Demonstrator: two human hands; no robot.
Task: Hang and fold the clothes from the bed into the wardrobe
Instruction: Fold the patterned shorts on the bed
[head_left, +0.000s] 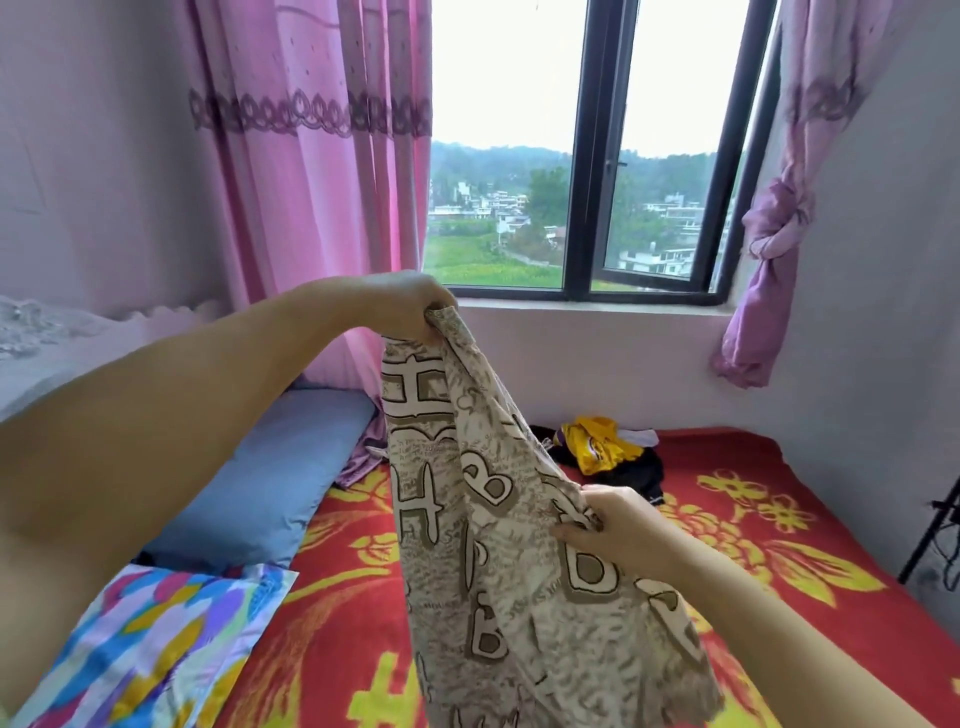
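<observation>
Beige letter-print cloth (498, 519) is held in the air between both hands, above the red flowered blanket (753, 530) on the bed. Left hand (402, 304) is raised high with the arm stretched forward, fingers bunched down around a top edge of the cloth. Right hand (610, 527) sits lower and nearer, thumb and fingers pinching a fold at the cloth's right side. Main risk, as I judge it: both grips are on small bunches of fabric, so a shake or a re-grip could let one corner slip and the piece would drop back in a heap on the blanket. I can't tell which garment it is or where its seams run, so a fold started from here may come out skewed. Below the hands the hem trails toward the blanket and may drag or catch on it. Beyond the right hand, a yellow and black clothes pile (605, 452) lies near the wall, not yet dealt with. Under the left arm are a blue pillow (270, 478) and a bright patterned pillow (156, 639). Wardrobe not in view.
</observation>
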